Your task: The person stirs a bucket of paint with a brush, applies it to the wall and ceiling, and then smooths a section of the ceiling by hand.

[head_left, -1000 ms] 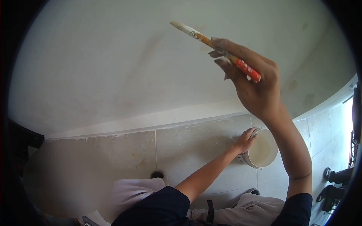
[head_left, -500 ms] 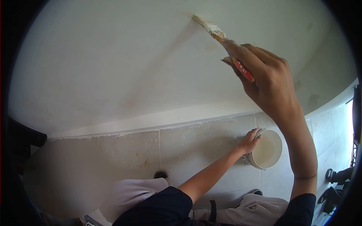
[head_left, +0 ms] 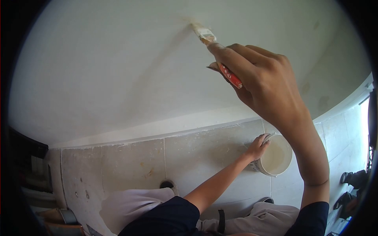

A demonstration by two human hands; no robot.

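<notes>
Painting a mostly white wall (head_left: 118,70), the right hand (head_left: 267,86) grips a brush (head_left: 214,49); the left hand (head_left: 258,147) clasps the paint pot (head_left: 277,157); far-right stains remain.

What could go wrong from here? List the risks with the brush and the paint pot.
1. The right hand presses the brush against the white wall overhead, so paint may drip toward the arm or the tiled floor below.
2. The left hand grips only the rim of the tilted paint pot; it might tip and spill.
3. The floor tiles already carry splatter near the wall; more could land there.
</notes>
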